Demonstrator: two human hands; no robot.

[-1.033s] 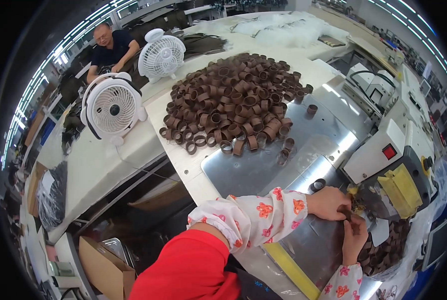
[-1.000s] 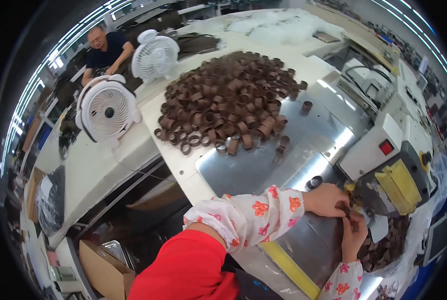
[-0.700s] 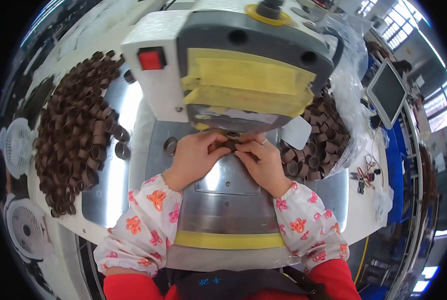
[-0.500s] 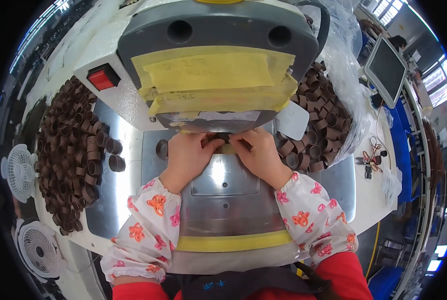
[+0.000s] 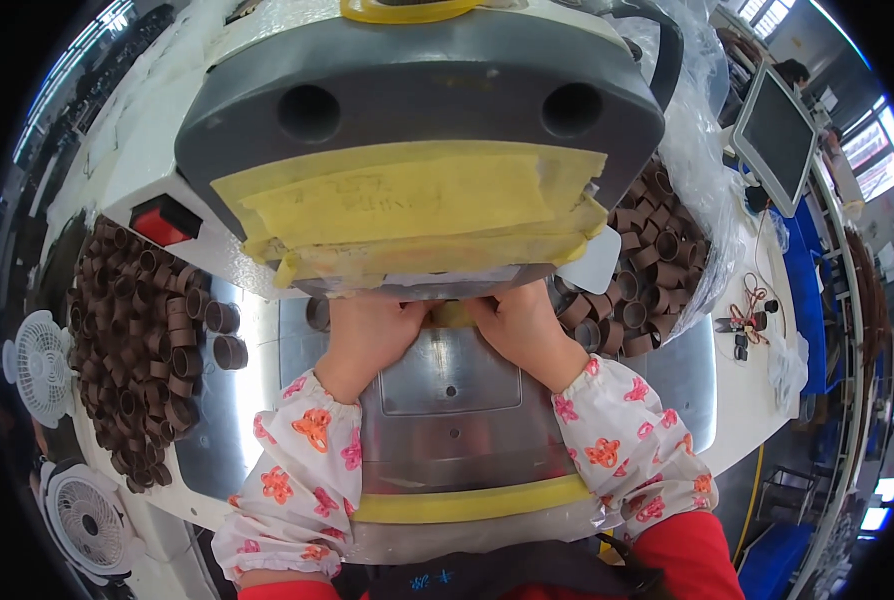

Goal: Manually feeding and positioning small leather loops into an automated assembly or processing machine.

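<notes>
Inward from the worktop (image 5: pixel 455 455) front edge, left hand (image 5: pixel 370 340) and right hand (image 5: pixel 527 338) lie close. Finger grip I cannot tell.

A white tabletop (image 5: pixel 742 405) spreads well out to the right of the right hand (image 5: pixel 532 335), with blue furniture (image 5: pixel 815 340) just beyond its edge and a grey floor (image 5: pixel 735 480) below, marked by a yellow line (image 5: pixel 754 490). Farther off on that side, ahead of the hand, bright windows (image 5: pixel 872 160) glow. Far ahead and left of the left hand (image 5: pixel 372 335), strip lights (image 5: pixel 55 82) shine over a dim, blurred part of the room.
</notes>
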